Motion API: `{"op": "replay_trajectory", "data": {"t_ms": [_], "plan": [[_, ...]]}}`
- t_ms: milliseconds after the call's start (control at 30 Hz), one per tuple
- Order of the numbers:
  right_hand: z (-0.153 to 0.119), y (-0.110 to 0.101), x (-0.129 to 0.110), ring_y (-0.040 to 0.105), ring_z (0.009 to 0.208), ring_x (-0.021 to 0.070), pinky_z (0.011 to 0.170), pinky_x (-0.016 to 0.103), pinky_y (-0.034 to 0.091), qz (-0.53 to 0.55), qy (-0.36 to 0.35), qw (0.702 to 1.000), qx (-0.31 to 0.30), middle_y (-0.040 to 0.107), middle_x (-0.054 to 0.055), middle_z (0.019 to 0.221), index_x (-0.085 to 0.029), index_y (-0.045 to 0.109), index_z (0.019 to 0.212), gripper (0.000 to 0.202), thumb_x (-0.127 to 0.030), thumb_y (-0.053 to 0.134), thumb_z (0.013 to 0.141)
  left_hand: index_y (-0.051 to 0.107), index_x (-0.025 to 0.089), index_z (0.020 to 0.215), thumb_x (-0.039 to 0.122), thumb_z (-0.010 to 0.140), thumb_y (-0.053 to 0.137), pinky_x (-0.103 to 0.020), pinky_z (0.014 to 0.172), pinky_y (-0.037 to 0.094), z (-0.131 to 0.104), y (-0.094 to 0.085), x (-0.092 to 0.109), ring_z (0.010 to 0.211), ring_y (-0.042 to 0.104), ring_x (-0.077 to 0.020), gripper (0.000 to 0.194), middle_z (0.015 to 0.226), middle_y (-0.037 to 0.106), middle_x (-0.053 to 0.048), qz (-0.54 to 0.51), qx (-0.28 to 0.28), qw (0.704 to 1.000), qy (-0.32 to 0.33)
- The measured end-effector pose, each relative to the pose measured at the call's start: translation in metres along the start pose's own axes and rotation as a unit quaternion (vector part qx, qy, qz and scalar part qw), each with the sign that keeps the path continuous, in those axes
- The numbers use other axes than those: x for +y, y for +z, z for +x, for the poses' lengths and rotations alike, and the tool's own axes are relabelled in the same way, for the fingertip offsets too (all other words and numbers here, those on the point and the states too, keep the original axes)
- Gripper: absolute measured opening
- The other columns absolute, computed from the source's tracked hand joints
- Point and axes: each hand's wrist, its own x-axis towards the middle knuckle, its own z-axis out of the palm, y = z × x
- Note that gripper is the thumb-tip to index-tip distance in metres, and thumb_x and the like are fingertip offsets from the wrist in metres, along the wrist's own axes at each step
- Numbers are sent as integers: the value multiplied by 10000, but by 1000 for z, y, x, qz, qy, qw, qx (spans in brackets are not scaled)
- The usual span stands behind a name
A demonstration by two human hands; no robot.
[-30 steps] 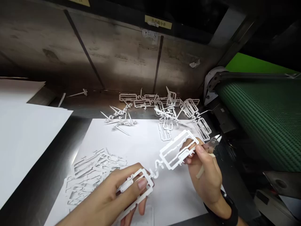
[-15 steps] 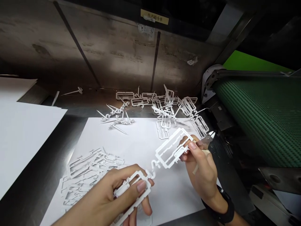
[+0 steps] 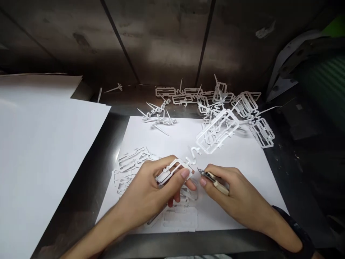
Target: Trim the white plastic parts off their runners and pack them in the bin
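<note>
My left hand (image 3: 159, 187) pinches one end of a white plastic frame piece (image 3: 218, 131); a curved link joins that end to a second rectangular frame that sticks out up and right, held by nothing else. Just right of the link, my right hand (image 3: 229, 190) is closed on nippers (image 3: 219, 187) with pale handles, their metal tip pointing left near the held part and apart from it. Beneath and left of my left hand, flat white frames (image 3: 129, 165) lie heaped on a white sheet (image 3: 231, 216).
More joined white frames (image 3: 245, 104) lie along the back of the metal table, with spiky white scraps (image 3: 159, 117) left of them. Large paper sheets (image 3: 48, 144) cover the left side. A green belt machine (image 3: 323, 82) stands at the right.
My right hand has let go of the far frame and moved down and left, its nippers now pointing at the link. The view has shifted, and the held piece appears further up and right.
</note>
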Motion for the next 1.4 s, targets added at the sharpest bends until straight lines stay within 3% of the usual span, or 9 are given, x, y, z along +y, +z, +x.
{"op": "replay_trajectory", "data": {"t_ms": [100, 333, 500, 867, 1067, 1267, 1400], "plan": [[0, 0, 1, 463, 681, 165, 639, 343, 318, -20, 8, 1000, -6, 539, -37, 738, -230, 613, 864, 345, -415, 562, 1150, 820, 204, 926, 480, 1080, 688, -164, 524, 532, -1, 2, 0, 556, 624, -111, 342, 682, 711, 24, 28, -10, 1000, -7], [-5, -1, 1, 583, 744, 177, 692, 333, 397, -7, 13, 999, -41, 690, -30, 827, -249, 686, 926, 307, -401, 554, 1158, 806, 190, 919, 418, 1043, 738, -171, 470, 515, 1, 2, -2, 577, 649, -140, 268, 710, 741, -1, 16, -65, 997, -34], [-6, -3, 1, 566, 753, 189, 708, 337, 402, -3, 35, 998, -56, 683, -20, 830, -245, 692, 919, 353, -468, 555, 1157, 797, 193, 912, 367, 1055, 715, -146, 477, 529, -2, 2, -3, 592, 653, -114, 239, 870, 814, -4, 4, -61, 998, -18], [-9, -4, 1, 603, 842, 229, 794, 346, 441, -9, 46, 996, -70, 706, 26, 899, -227, 703, 958, 399, -522, 531, 1164, 779, 204, 934, 399, 1112, 603, -113, 491, 537, -4, 2, -8, 611, 689, -91, 317, 913, 853, 28, 41, -54, 998, 17], [-8, -3, 2, 533, 759, 201, 710, 330, 409, -23, 58, 995, -73, 645, 8, 836, -222, 697, 932, 417, -524, 527, 1164, 779, 188, 945, 372, 1088, 625, -112, 469, 536, -3, 1, -7, 580, 661, -89, 280, 909, 857, 6, 34, -73, 997, 3], [-11, -5, -2, 658, 847, 235, 693, 307, 465, 1, 50, 993, -104, 727, 6, 857, -255, 744, 948, 415, -531, 528, 1170, 744, 191, 903, 373, 1081, 632, -114, 477, 535, -4, 2, -8, 537, 611, -77, 278, 846, 837, 9, 4, -90, 996, -21], [-15, -7, -2, 706, 894, 238, 766, 298, 528, -6, 27, 995, -98, 794, -2, 990, -293, 799, 1054, 334, -494, 557, 1166, 738, 192, 904, 378, 1092, 621, -137, 502, 547, -5, 2, -8, 576, 627, -91, 289, 864, 837, 8, -5, -108, 994, -31]]}}
